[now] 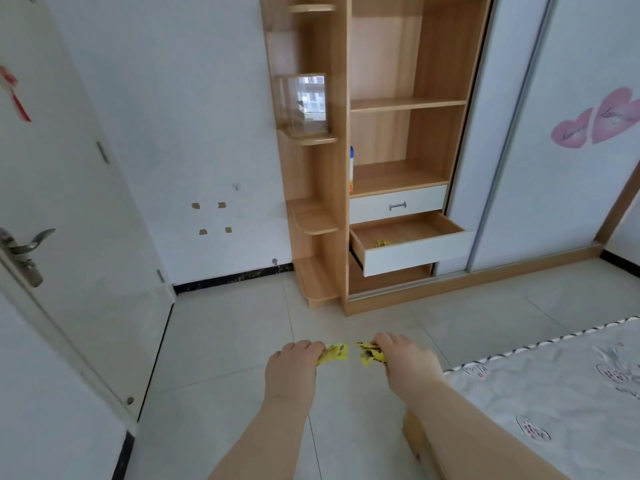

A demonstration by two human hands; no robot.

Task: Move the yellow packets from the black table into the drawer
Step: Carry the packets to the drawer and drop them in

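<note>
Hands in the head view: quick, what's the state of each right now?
Left hand: fingers curled round a yellow packet.
Right hand: fingers curled round a second yellow packet.

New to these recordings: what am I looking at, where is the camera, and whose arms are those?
No machine here: a person wears one wide camera on the head, looking forward and down, so the bare arms are theirs. The left hand pinches a yellow packet; the right hand holds a second packet, each in a closed grip above the floor. Ahead, a wardrobe has one drawer pulled open, with a yellow thing already inside. A bed is at right, a door at left.
</note>
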